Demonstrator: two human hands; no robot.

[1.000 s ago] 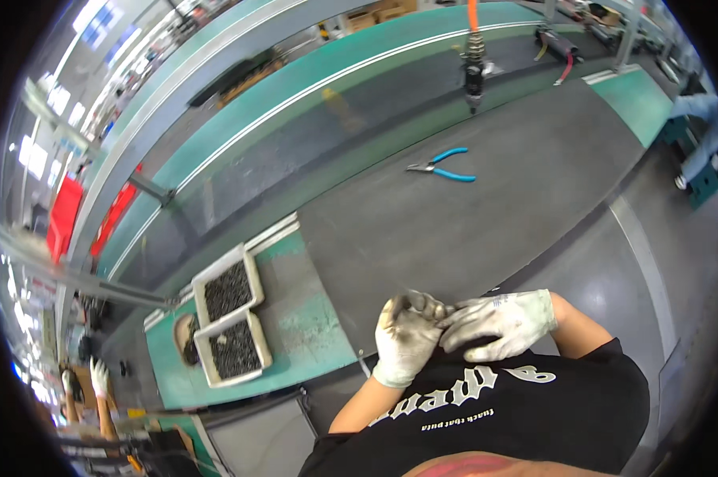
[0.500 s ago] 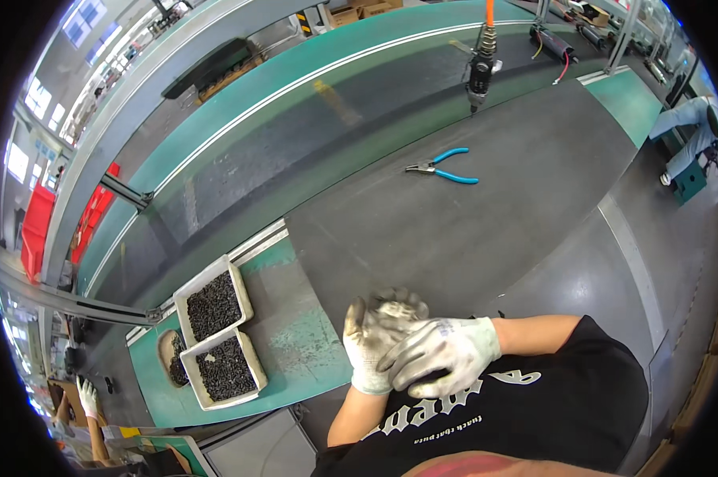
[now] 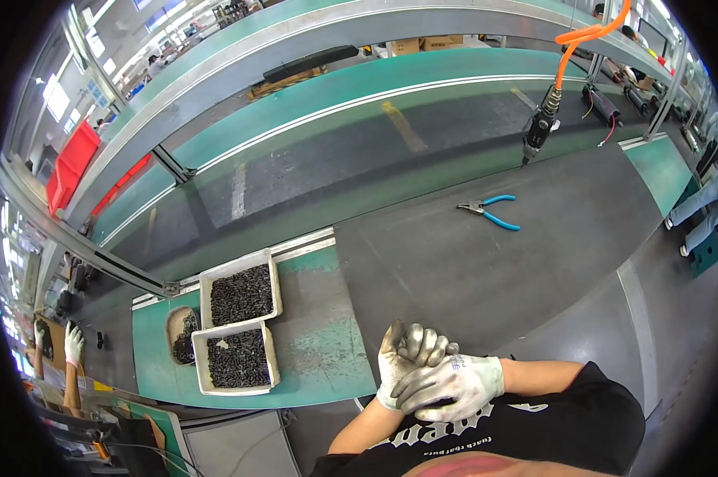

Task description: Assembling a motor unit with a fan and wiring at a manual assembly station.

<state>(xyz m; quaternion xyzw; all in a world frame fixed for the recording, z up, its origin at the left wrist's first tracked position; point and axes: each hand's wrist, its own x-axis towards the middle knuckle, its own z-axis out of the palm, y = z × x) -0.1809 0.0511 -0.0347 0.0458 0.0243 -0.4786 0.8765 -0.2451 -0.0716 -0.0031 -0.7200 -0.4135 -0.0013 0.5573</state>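
Both my hands wear whitish work gloves with grey-stained fingers, held together in front of my black shirt. My left hand (image 3: 411, 354) has its fingers curled in and its thumb pointing up; nothing shows in it. Across its heel and wrist lies my right hand (image 3: 453, 387), fingers wrapped over the left glove. Farther off on the dark mat (image 3: 423, 262) rest pliers (image 3: 490, 211) with blue handles spread apart. Neither hand touches them. Left of my hands, two white bins (image 3: 275, 354) hold many small black parts (image 3: 241, 296).
A smaller oval container (image 3: 178, 335) with black parts sits beside the bins. A black power driver (image 3: 540, 127) hangs from an orange coiled hose (image 3: 586, 36). Beyond the mat runs a dark conveyor belt (image 3: 311, 171). Another person's gloved hand (image 3: 73, 343) shows at far left.
The whole view has shifted, so bench, bins and pliers appear lower and farther right. My left fingers, blurred before, now show clearly curled. My right hand stays over the left.
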